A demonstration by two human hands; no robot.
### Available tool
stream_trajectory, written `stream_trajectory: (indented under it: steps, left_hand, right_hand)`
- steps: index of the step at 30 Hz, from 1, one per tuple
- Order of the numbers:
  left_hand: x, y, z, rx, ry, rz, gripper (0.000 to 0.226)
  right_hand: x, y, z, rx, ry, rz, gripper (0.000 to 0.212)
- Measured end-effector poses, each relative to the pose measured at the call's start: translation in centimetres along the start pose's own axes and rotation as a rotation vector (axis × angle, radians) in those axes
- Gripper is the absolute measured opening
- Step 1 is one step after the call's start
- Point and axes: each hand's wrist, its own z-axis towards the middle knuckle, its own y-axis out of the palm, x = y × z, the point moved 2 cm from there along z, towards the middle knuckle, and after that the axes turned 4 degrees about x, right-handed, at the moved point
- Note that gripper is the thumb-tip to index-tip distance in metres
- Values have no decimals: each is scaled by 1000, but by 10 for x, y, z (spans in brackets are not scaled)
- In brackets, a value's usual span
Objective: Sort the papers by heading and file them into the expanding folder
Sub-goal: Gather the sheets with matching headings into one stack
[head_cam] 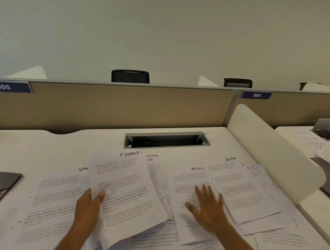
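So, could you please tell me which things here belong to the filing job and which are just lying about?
Job: Finance sheet in left hand, Admin sheet under right hand, HR sheet, dark folder.
Lying about: chairs, desk number signs, cable hatch.

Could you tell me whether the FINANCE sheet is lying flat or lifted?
Lifted: the left hand holds the FINANCE sheet by its edge, curling above the other papers.

An open-plan office was shown. A white desk was backed by a tan partition w/ numbered plates, 305 and 304. A cable tray was set near the desk's far edge. Mesh chair backs were seen beyond the partition. Printed sheets headed FINANCE, ADMIN, HR were spread across the desk.
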Motion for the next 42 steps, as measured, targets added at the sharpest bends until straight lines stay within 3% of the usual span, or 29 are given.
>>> stream_trajectory:
  steps: [3,11,13,18,23,26,31,36,40,42]
  left_hand:
    - [0,1,1,-4,1,3,22]
    - [-1,-1,5,0,3,-19,26]
    - [-1,0,4,-2,6,-15,27]
    - [0,2,3,-11,-3,-26,26]
    - [1,0,4,0,-13,-19,23]
    - [2,-1,3,9,-16,-38,18]
    - [0,1,3,-8,-14,-30,23]
    - [-2,-2,6,0,-17,-46,26]
    - [-3,-3,6,-1,-13,-41,26]
    - [-3,-3,5,2,-11,-40,26]
  right_hand:
    - [-13,21,-6,-77,-94,-26,102]
    - [34,-5,5,-1,202,-38,120]
    - [21,-6,4,37,147,-32,113]
    - [-34,12,-10,32,-219,-51,90]
    - [-34,18,-16,-15,-91,-70,103]
    - [-52,20,-19,-65,-173,-54,99]
    - [-87,28,-27,-84,-322,117,104]
    - [-92,27,-29,-31,-123,228,116]
    - [-95,25,-27,-65,-205,473,95]
    - [-94,23,-24,-5,-168,473,84]
